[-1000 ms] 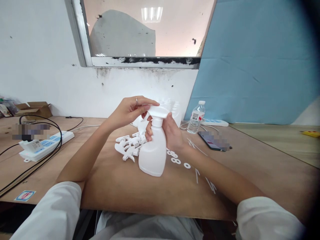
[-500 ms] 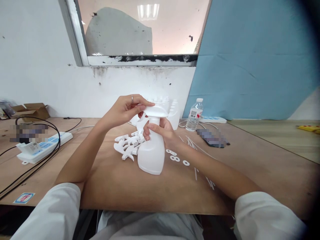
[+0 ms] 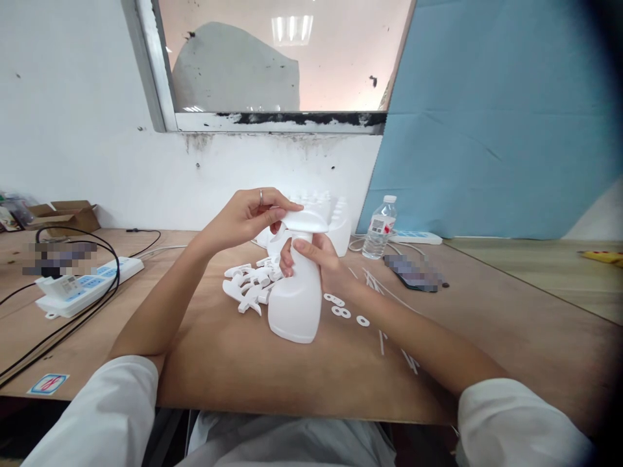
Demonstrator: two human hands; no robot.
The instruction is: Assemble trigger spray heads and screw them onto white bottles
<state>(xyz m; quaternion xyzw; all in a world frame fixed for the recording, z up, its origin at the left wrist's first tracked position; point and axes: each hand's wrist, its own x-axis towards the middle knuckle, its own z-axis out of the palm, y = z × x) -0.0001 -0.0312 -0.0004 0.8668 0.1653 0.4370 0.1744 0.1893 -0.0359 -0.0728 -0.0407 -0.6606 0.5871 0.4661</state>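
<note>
A white spray bottle (image 3: pixel 294 308) stands slightly tilted on the wooden table, with a white trigger spray head (image 3: pixel 306 222) on its neck. My left hand (image 3: pixel 253 214) pinches the back end of the spray head between thumb and fingers. Around the bottle's neck, just under the head, my right hand (image 3: pixel 321 259) is closed, its thumb across the front. Left of the bottle lies a pile of white trigger parts (image 3: pixel 248 285). Several flat white washers (image 3: pixel 363 321) and thin white tubes (image 3: pixel 381 342) are scattered to the right, partly under my right forearm.
More white bottles (image 3: pixel 341 224) stand behind my hands against the wall. A water bottle (image 3: pixel 380 230) and a phone (image 3: pixel 411 272) are at the back right. On the left are a power strip (image 3: pixel 92 285), black cables and an open cardboard box (image 3: pixel 65 217).
The spray head sits slightly lower on the bottle's neck, with less of a gap under it. Both hands keep their holds; the whole view has shifted a little.
</note>
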